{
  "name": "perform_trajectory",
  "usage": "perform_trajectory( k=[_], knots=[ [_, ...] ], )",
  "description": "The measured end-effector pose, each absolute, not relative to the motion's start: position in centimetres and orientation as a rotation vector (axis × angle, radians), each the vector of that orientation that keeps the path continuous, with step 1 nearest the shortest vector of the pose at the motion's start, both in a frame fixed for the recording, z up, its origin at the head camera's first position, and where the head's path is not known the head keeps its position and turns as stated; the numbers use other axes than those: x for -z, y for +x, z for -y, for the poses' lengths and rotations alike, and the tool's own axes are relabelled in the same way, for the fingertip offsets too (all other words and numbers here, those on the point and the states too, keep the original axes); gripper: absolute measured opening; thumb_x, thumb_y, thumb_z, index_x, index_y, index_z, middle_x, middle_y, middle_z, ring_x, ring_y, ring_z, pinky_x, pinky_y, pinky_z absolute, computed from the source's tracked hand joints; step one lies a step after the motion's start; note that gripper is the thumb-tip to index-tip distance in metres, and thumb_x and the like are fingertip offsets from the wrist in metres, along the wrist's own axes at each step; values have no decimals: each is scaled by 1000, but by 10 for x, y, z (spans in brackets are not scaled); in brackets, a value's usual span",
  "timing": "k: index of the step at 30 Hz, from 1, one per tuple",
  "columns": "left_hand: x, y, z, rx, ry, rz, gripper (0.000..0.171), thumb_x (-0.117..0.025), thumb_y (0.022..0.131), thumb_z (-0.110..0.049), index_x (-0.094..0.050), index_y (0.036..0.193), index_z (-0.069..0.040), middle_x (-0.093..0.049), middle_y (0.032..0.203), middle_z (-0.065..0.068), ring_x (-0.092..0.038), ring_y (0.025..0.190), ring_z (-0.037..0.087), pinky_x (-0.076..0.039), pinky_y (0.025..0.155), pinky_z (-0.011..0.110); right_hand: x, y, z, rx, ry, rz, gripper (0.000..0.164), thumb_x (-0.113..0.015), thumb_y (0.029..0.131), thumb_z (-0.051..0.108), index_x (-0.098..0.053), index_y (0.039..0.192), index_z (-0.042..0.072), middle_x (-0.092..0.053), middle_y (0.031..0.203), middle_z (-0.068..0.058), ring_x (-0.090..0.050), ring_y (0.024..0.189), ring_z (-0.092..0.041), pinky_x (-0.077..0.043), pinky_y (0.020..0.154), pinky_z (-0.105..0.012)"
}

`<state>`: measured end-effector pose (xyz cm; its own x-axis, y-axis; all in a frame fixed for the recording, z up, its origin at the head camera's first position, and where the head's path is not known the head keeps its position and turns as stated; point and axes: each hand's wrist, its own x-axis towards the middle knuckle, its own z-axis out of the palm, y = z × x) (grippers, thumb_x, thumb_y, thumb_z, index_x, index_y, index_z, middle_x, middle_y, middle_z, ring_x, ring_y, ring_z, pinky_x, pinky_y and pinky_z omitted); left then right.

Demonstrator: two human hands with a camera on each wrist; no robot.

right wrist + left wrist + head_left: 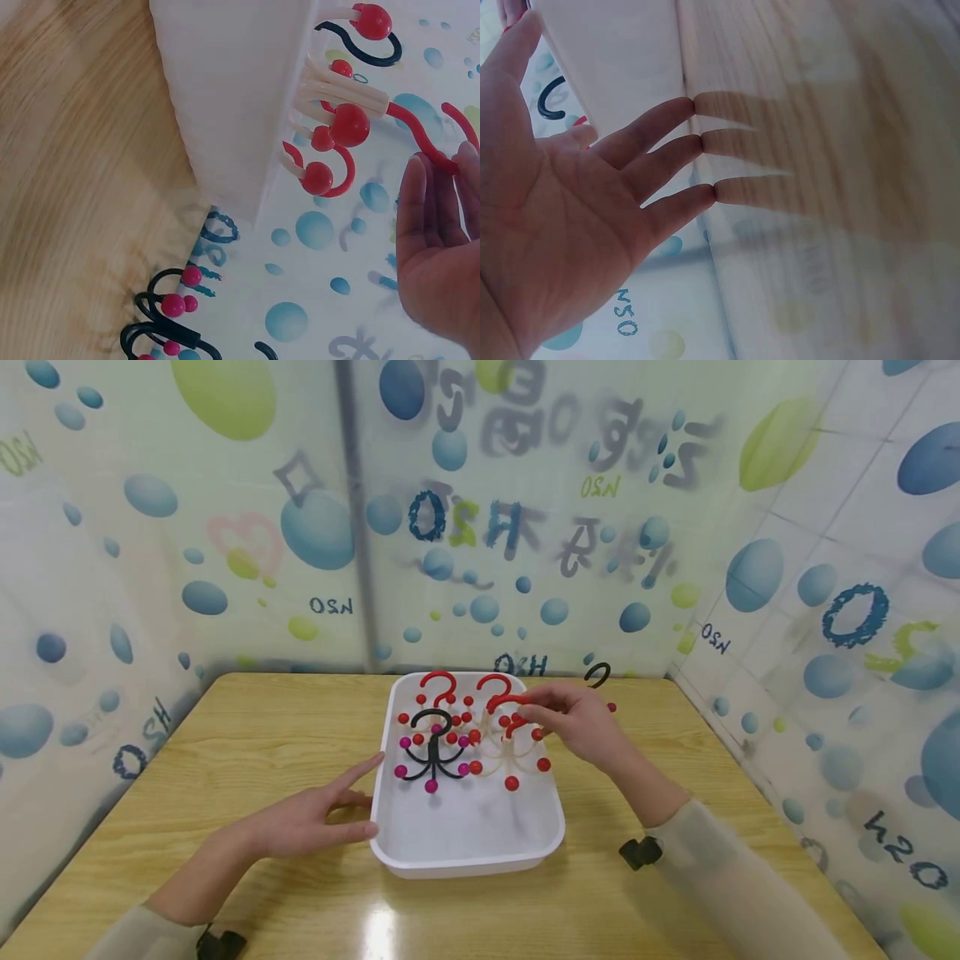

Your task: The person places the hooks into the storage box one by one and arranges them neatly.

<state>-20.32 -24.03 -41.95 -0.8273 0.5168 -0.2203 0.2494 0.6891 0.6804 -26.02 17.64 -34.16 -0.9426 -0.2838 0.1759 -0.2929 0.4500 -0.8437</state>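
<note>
My right hand [588, 722] pinches the red hook of a multi-arm hanging hook [424, 135] with cream arms and red ball tips, over the right part of a white tray [468, 843]. In the right wrist view, the fingertips and thumb meet on that red hook. My left hand [300, 824] lies at the tray's left side, fingers spread and mostly straight, touching rim and wall. Inside the tray stands a black hanging hook [433, 750] with magenta ball tips. Behind it are more red-topped hooks [438, 682], overlapping so their arms are hard to separate.
Another black hanging hook [597, 674] with magenta balls is on the table right of the tray, partly hidden behind my right hand. The wooden table [277, 727] meets walls covered with a printed bubble pattern [318, 531] at its back and sides.
</note>
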Motion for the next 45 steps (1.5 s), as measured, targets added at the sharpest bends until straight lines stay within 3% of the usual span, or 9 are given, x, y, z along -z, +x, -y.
perform_trajectory(
  k=[6,13,17,20,26,33,45],
  knots=[
    [419,-203,241,-929,612,-2505,98,-70,105,-54,-9,178,-32,-67,154,13,-53,150,52,-39,119,79,352,-266,-168,-1619,508,2683,25,-78,104,24,-79,124,9,-79,116,-11,-74,109,-42,-67,91,-52],
    [419,-202,240,-921,621,-2515,98,-70,105,-54,-9,178,-31,-67,154,12,-54,149,52,-40,118,78,363,-273,-163,-1627,489,2719,24,-78,105,25,-79,124,11,-80,115,-10,-76,105,-33,-67,94,-54],
    [419,-202,240,-921,604,-2510,98,-70,105,-54,-9,178,-32,-67,154,13,-54,149,52,-40,118,78,369,-276,-162,-1644,487,2725,22,-78,105,23,-80,124,12,-81,115,-10,-76,109,-39,-66,96,-58],
    [419,-202,240,-914,597,-2514,98,-70,105,-55,-9,178,-32,-67,155,14,-54,149,53,-41,118,79,373,-278,-163,-1648,467,2737,25,-77,105,22,-78,126,9,-81,116,-11,-74,115,-46,-66,97,-57],
    [419,-202,240,-915,593,-2519,97,-70,105,-56,-10,178,-33,-67,154,13,-54,149,52,-40,118,79,378,-280,-166,-1643,415,2789,24,-76,106,22,-78,127,10,-80,123,-18,-73,116,-45,-65,100,-54],
    [419,-202,240,-904,596,-2527,98,-71,104,-55,-10,178,-32,-67,154,14,-55,148,52,-42,117,78,382,-283,-169,-1657,383,2795,30,-77,105,23,-77,131,6,-79,125,-19,-74,118,-43,-67,92,-39],
    [419,-202,240,-904,603,-2525,98,-70,105,-54,-10,178,-31,-66,155,15,-55,148,53,-42,117,79,383,-279,-171,-1638,360,2796,27,-79,104,25,-79,129,15,-81,122,-14,-75,115,-39,-68,89,-39]
  ],
)
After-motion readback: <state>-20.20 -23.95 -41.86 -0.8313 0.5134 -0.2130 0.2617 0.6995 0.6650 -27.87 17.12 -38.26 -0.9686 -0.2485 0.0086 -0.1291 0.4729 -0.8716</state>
